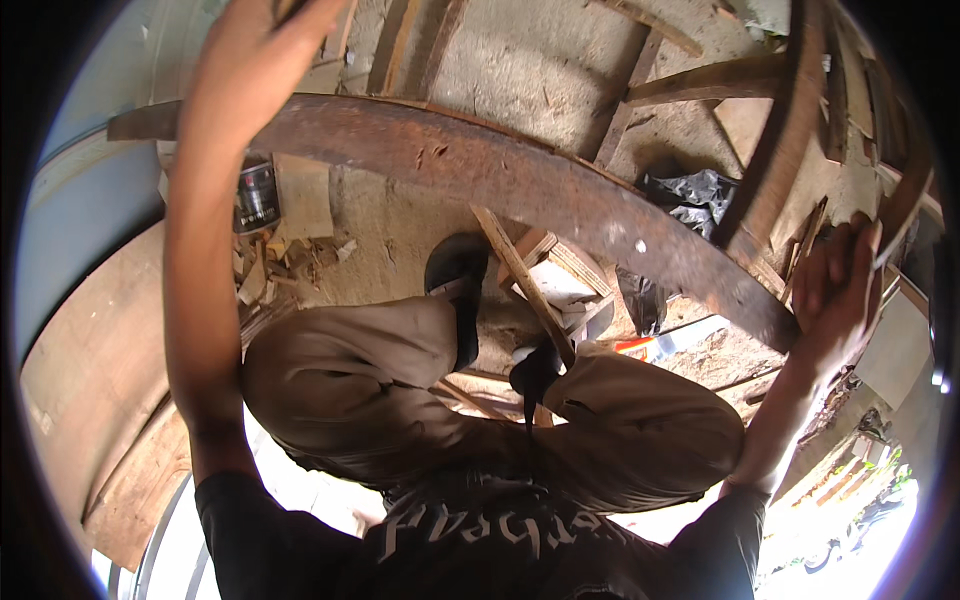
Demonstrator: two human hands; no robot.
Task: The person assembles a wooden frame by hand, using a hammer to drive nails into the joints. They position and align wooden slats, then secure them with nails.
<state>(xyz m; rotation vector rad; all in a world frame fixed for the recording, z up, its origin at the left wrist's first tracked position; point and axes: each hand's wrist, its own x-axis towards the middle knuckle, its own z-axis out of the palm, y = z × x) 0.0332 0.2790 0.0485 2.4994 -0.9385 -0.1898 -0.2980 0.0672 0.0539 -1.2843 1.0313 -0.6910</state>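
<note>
A long dark wooden board (480, 180) spans the view in front of my knees, its surface worn and scratched. It looks part of a wooden frame with a thick upright piece (775, 140) at the right. My left hand (265, 45) reaches over the board's left part to the upper edge of the view, where its fingers are largely cut off. By the board's right end, my right hand (835, 285) has its fingers curled against a dark wooden piece of the frame (908, 195). What lies under its palm is hidden.
A dark paint can (257, 198) stands at the left beside wood scraps (262, 270). Between my feet and the board are a small wooden box-like piece (560, 275) and a leaning stick (520, 275). Black plastic (695, 195) and a saw-like tool (670, 340) lie right of them.
</note>
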